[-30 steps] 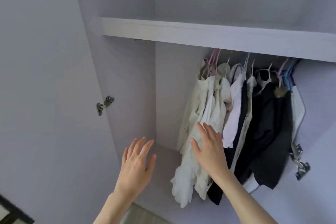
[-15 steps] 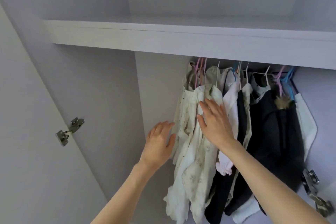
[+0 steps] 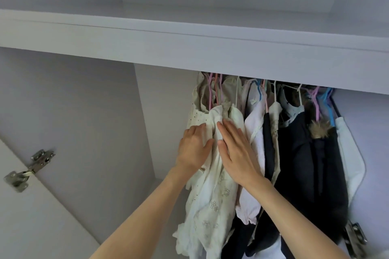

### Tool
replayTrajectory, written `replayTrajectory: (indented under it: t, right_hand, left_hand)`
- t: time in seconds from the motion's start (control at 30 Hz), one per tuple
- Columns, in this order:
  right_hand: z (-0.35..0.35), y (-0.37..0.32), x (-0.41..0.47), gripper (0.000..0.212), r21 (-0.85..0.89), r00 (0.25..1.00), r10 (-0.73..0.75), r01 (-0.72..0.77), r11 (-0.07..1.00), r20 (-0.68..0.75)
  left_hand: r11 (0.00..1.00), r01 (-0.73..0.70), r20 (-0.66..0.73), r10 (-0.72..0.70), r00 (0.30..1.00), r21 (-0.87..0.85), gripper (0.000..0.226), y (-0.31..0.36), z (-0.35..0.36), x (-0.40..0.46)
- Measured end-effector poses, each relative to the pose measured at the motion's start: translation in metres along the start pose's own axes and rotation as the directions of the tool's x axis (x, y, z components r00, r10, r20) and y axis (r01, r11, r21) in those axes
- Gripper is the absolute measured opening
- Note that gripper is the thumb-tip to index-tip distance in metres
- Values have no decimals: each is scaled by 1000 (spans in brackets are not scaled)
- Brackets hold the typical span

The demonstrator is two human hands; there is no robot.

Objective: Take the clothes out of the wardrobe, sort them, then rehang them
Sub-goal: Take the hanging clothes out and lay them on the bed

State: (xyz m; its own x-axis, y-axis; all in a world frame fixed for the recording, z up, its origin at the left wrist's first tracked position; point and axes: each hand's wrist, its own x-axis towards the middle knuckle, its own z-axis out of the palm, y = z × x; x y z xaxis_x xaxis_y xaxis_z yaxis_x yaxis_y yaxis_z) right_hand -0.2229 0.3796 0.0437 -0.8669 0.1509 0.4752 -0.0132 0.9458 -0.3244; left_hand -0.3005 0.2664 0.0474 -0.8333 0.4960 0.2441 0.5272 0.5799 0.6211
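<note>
Several small garments hang on pink, blue and white hangers (image 3: 212,92) under the wardrobe shelf. The leftmost are cream and white printed clothes (image 3: 212,202); a pale pink garment (image 3: 254,132) hangs beside them, then dark navy clothes (image 3: 303,164), one with a fur trim (image 3: 321,129), and a white garment (image 3: 349,153) at the far right. My left hand (image 3: 194,149) lies against the left side of the cream clothes, its fingertips tucked into the fabric. My right hand (image 3: 237,153) rests flat on the front of the white garment, fingers straight.
A thick white shelf (image 3: 189,48) runs across above the rail. The wardrobe's left side wall (image 3: 73,122) and the open door with a metal hinge (image 3: 29,168) stand at the left. Another hinge (image 3: 355,237) sits at the lower right.
Both hands have moved up and right onto the light clothes; the left hand, apart from them before, now touches them. The view has tilted upward and closer.
</note>
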Motion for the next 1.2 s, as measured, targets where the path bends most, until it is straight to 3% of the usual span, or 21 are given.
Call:
replayTrajectory:
  t: [0.3, 0.4, 0.5, 0.63, 0.87, 1.03, 1.1, 1.17, 1.2]
  right_hand:
    - [7, -3, 1, 59, 4, 999, 44, -44, 999, -6]
    - [6, -4, 0, 61, 17, 998, 58, -58, 998, -6]
    - [5, -4, -1, 60, 30, 999, 52, -51, 998, -15]
    - [4, -6, -1, 55, 99, 999, 46, -42, 994, -30]
    - [10, -21, 9, 48, 178, 975, 107, -73, 981, -193]
    - [16, -56, 33, 40, 115, 942, -30, 72, 991, -335]
    - [19, -81, 42, 37, 197, 970, -14, 64, 978, -244]
    - [25, -105, 56, 38, 394, 994, 104, -102, 913, 17]
    - [29, -117, 64, 39, 475, 968, 175, -241, 846, 179]
  left_hand:
    - [991, 73, -72, -65, 995, 113, 29, 2, -2, 23]
    - [999, 36, -99, -33, 995, 31, 25, -9, -5, 24]
    - [980, 29, -198, -69, 978, -197, 8, -15, -12, 25]
    - [926, -20, -304, -103, 947, -376, 13, -9, -34, 33]
    - [925, -47, -321, -82, 943, -376, 8, -22, -51, -3]
    - [932, 37, -285, -148, 947, -361, 10, -50, -44, -43]
    - [931, 57, -279, -166, 946, -360, 17, -59, -47, -58]
    - [937, 74, -276, -175, 945, -342, 25, -66, -51, -74]
    - [946, 79, -272, -169, 947, -313, 25, -69, -53, -82]
